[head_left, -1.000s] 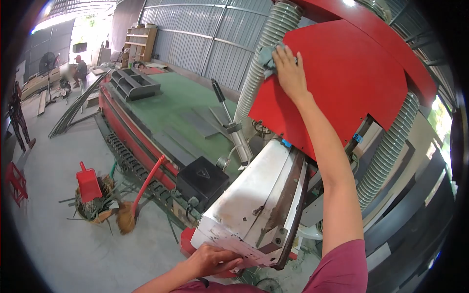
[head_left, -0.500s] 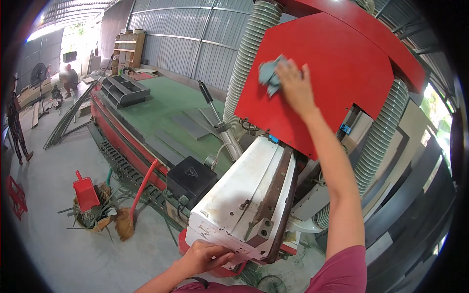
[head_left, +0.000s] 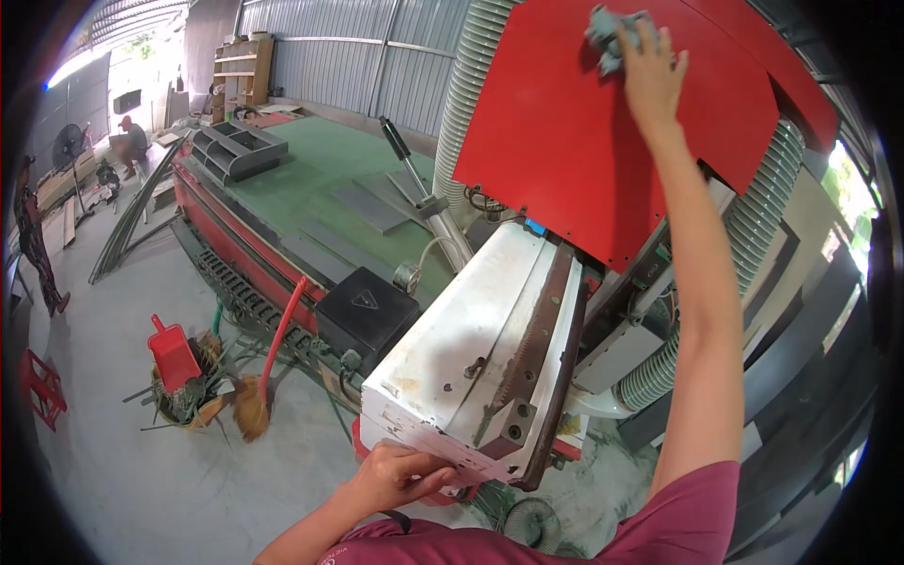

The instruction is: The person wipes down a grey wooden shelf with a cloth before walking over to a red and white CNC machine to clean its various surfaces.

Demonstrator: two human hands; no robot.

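A crumpled grey-green cloth (head_left: 608, 38) lies under the fingers of my right hand (head_left: 653, 83), pressed against the upper part of a red machine panel (head_left: 556, 122). My arm reaches up across the panel's right side. Below it, my left hand (head_left: 400, 476) rests with curled fingers at the lower front edge of the white machine beam (head_left: 433, 367). Whether those fingers grip the edge is hard to make out. A toothed rail (head_left: 537, 348) runs along the beam's top, with a black box (head_left: 365, 318) on its left.
A green machine bed (head_left: 320, 179) holds grey strips. On the floor are a broom (head_left: 250, 407), a red dustpan (head_left: 174, 353) in a basket of scraps, and a red stool (head_left: 42, 386). Ribbed hoses (head_left: 767, 207) flank the panel. Two people are at the far left.
My right hand and the cloth have moved up and to the right over the red panel. The view has shifted slightly. My left hand remains at the beam's edge.
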